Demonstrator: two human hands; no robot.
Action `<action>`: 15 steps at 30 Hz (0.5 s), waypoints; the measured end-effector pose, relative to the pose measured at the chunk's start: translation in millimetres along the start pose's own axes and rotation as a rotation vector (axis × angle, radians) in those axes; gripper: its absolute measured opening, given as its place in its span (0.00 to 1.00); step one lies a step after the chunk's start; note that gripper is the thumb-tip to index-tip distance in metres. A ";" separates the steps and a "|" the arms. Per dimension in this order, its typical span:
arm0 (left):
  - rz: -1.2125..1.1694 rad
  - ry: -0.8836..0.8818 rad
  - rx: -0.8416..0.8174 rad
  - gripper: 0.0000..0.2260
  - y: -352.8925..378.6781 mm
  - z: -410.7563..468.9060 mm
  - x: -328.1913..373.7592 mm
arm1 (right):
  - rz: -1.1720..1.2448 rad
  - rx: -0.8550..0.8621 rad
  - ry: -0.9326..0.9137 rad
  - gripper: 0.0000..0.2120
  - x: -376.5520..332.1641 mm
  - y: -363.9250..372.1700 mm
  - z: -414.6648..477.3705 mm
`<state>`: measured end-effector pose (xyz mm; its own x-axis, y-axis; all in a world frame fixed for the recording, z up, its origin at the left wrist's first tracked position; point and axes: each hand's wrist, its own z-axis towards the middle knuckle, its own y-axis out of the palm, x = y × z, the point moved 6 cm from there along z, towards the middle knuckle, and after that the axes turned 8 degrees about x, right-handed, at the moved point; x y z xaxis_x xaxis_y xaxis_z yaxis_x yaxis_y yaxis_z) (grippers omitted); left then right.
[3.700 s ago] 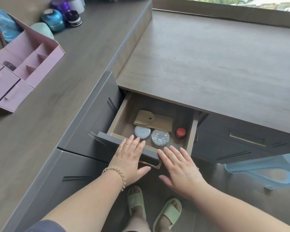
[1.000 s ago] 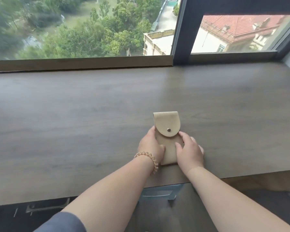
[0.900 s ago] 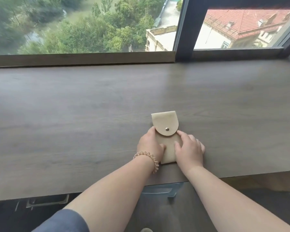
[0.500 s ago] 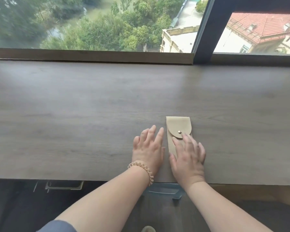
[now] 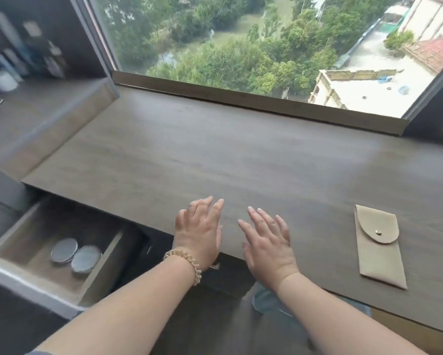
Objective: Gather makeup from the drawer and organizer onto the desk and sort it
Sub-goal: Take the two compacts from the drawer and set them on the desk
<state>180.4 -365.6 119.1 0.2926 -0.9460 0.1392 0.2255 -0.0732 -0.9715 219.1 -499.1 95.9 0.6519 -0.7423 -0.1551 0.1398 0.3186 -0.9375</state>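
Note:
A beige snap-flap pouch [image 5: 378,247] lies flat on the wooden desk [image 5: 215,155], near its front edge at the right. My left hand [image 5: 198,231] and my right hand [image 5: 267,242] hover over the desk's front edge, both empty with fingers spread, well left of the pouch. The open drawer [image 5: 23,275] sits low at the left. Inside it lie two round silvery compacts [image 5: 75,254] side by side.
A raised counter at the far left carries blurred bottles and jars [image 5: 13,62]. A window ledge [image 5: 253,103] runs along the back of the desk. A blue stool [image 5: 269,303] shows under the desk between my arms.
Both hands have let go of the pouch and moved left of it. The view has swung left, bringing the open drawer back into sight.

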 end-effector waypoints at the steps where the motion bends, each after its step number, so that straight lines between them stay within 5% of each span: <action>1: -0.027 -0.053 0.023 0.25 -6.4 -5.6 -25.7 | 0.016 -0.013 -0.025 0.22 -20.6 5.1 5.3; 8: -0.154 -0.528 0.117 0.19 -25.5 -64.5 -258.6 | 0.076 -0.095 -0.326 0.24 -210.9 55.9 42.1; 15: 0.053 -0.485 -0.304 0.25 8.6 -83.7 -442.0 | 0.049 -0.352 -0.477 0.26 -385.5 146.0 79.1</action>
<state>-24.8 25.5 33.2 0.7054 -0.7028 0.0916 -0.0573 -0.1854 -0.9810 47.2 -119.9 43.4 0.9258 -0.3584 -0.1198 -0.1010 0.0706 -0.9924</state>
